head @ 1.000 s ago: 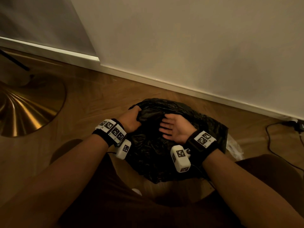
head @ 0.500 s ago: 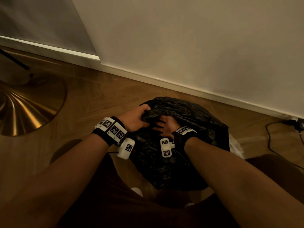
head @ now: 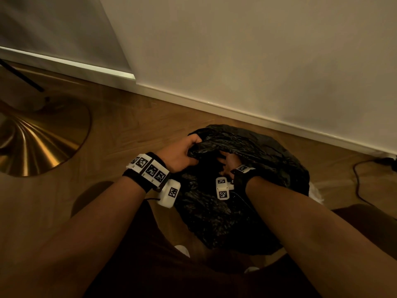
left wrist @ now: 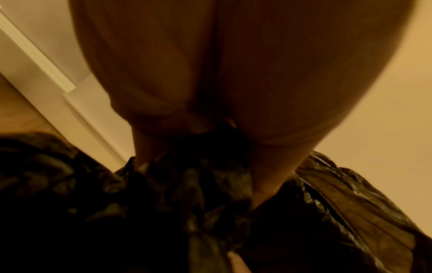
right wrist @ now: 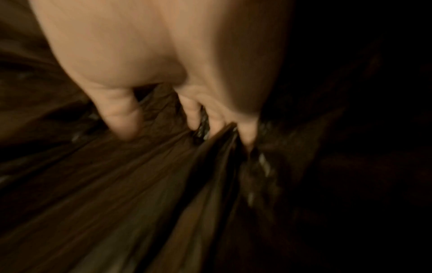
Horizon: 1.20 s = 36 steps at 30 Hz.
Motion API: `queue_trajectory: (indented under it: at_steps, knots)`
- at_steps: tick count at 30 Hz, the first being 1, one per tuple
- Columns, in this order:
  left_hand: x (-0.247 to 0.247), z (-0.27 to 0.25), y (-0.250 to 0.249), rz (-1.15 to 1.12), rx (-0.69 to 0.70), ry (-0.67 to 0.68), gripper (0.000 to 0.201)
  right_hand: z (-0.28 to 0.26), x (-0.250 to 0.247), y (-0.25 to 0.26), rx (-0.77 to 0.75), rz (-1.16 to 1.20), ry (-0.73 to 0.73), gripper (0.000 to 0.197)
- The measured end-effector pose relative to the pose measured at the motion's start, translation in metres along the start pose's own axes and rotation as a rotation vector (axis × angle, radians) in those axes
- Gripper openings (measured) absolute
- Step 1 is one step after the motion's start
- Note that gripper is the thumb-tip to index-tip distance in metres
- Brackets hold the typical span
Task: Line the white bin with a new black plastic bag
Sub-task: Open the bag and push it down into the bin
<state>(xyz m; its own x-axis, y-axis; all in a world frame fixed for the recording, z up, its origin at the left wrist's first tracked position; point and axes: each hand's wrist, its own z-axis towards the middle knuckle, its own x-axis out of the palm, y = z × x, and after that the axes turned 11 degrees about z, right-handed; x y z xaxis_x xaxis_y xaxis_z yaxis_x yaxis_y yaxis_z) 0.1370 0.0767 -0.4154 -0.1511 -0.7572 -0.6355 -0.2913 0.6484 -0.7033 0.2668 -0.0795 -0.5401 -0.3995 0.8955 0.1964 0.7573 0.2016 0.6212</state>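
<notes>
Black bag [head: 253, 190] draped over the bin on wooden floor [head: 133, 130], beside the wall; bin hidden under the plastic. Left hand [head: 179, 153] clenches the bag's rim at far left. Right hand [head: 231, 163] reaches inside the opening, fingers [right wrist: 194, 114] extended, pressing folds.

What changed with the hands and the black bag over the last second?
The right hand, palm up and open on top of the black bag a second ago, turned over and pushed down into the bag's opening, fingers now pressing among the folds. The left hand kept gripping the bag's edge at the same spot. The bag, the brass lamp base and the cable stayed put.
</notes>
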Motion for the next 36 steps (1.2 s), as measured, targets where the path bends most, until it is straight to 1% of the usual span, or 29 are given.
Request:
queue_trajectory:
  at_steps: [1,2,3,4,5,6,7,8,9,10,11,13,14,15,17,20,21,22,23,24,26,27,28,29,30,31,33,34,36]
  knots:
    - [-0.001,0.0,0.001,0.021,-0.001,-0.007,0.037,0.026,-0.007,-0.011,-0.044,-0.097,-0.048,0.058]
    - [-0.002,0.0,0.001,0.051,-0.004,-0.018,0.037,0.064,-0.019,-0.025,-0.031,-0.144,-0.046,0.07]
    - [-0.003,0.001,0.002,0.081,-0.011,-0.031,0.037,0.081,-0.024,-0.032,-0.075,-0.266,-0.015,0.084]
    - [-0.003,0.001,0.003,0.1,-0.022,-0.039,0.037,0.082,-0.018,-0.034,-0.103,-0.408,0.032,0.093]
    - [-0.004,0.001,0.003,0.109,-0.031,-0.039,0.037,0.066,-0.009,-0.026,-0.087,-0.429,0.037,0.092]
    - [-0.005,0.003,0.004,0.118,-0.037,-0.036,0.037,0.031,0.006,-0.008,-0.033,-0.278,0.059,0.08]
    - [-0.006,0.004,0.004,0.133,-0.04,-0.036,0.037,-0.001,0.017,0.003,-0.018,-0.257,0.076,0.065]
    - [-0.007,0.004,0.005,0.151,-0.042,-0.041,0.037,-0.01,0.019,0.01,0.093,-0.187,0.065,0.055]
    - [-0.008,0.004,0.006,0.163,-0.043,-0.048,0.037,-0.019,0.021,0.014,0.166,-0.15,0.046,0.052]
    - [-0.01,0.005,0.007,0.164,-0.047,-0.055,0.038,-0.024,0.021,0.015,0.176,-0.147,0.05,0.048]
    - [-0.012,0.005,0.008,0.157,-0.052,-0.061,0.038,-0.023,0.016,0.014,0.149,-0.137,0.037,0.045]
    - [-0.013,0.006,0.011,0.138,-0.068,-0.066,0.039,-0.02,0.003,0.014,0.076,-0.119,-0.026,0.026]
    - [-0.013,0.007,0.011,0.143,-0.074,-0.064,0.039,-0.02,0.0,0.016,0.068,-0.087,-0.044,0.022]
    - [-0.011,0.007,0.012,0.161,-0.077,-0.063,0.039,-0.013,-0.005,0.013,0.066,-0.069,-0.061,0.024]
    - [-0.007,0.01,0.014,0.196,-0.094,-0.06,0.039,-0.014,-0.007,0.013,0.089,-0.078,-0.093,0.031]
    - [-0.006,0.016,0.02,0.196,-0.144,-0.05,0.04,-0.006,-0.012,0.01,0.103,-0.114,-0.132,0.03]
    - [-0.006,0.017,0.024,0.192,-0.158,-0.052,0.041,0.004,-0.015,0.007,0.097,-0.119,-0.139,0.035]
    - [-0.006,0.019,0.027,0.185,-0.173,-0.057,0.042,0.01,-0.017,0.004,0.096,-0.12,-0.125,0.042]
    - [-0.007,0.021,0.031,0.176,-0.191,-0.067,0.042,0.001,-0.012,0.008,0.09,-0.112,-0.095,0.045]
    - [-0.009,0.023,0.033,0.171,-0.212,-0.079,0.043,-0.011,-0.005,0.015,0.088,-0.078,-0.077,0.043]
    - [-0.014,0.028,0.041,0.186,-0.269,-0.093,0.046,-0.036,0.008,0.03,0.147,-0.03,-0.008,0.037]
    - [-0.016,0.03,0.045,0.191,-0.299,-0.096,0.047,-0.047,0.012,0.038,0.173,-0.049,0.049,0.04]
    - [-0.018,0.032,0.05,0.192,-0.324,-0.104,0.048,-0.055,0.014,0.046,0.193,-0.103,0.104,0.048]
    - [-0.019,0.034,0.056,0.185,-0.355,-0.114,0.049,-0.064,0.014,0.053,0.188,-0.18,0.152,0.056]
    - [-0.019,0.036,0.061,0.167,-0.386,-0.129,0.05,-0.074,0.014,0.06,0.153,-0.261,0.174,0.059]
    - [-0.019,0.038,0.066,0.138,-0.417,-0.149,0.049,-0.083,0.012,0.066,0.091,-0.317,0.174,0.056]
    - [-0.018,0.041,0.071,0.089,-0.446,-0.205,0.045,-0.092,0.002,0.07,-0.035,-0.366,0.174,0.04]
    - [-0.018,0.042,0.072,0.077,-0.447,-0.237,0.041,-0.096,-0.004,0.069,-0.058,-0.358,0.186,0.033]
    - [-0.018,0.045,0.075,0.036,-0.452,-0.296,0.038,-0.101,-0.015,0.064,-0.012,-0.3,0.224,0.027]
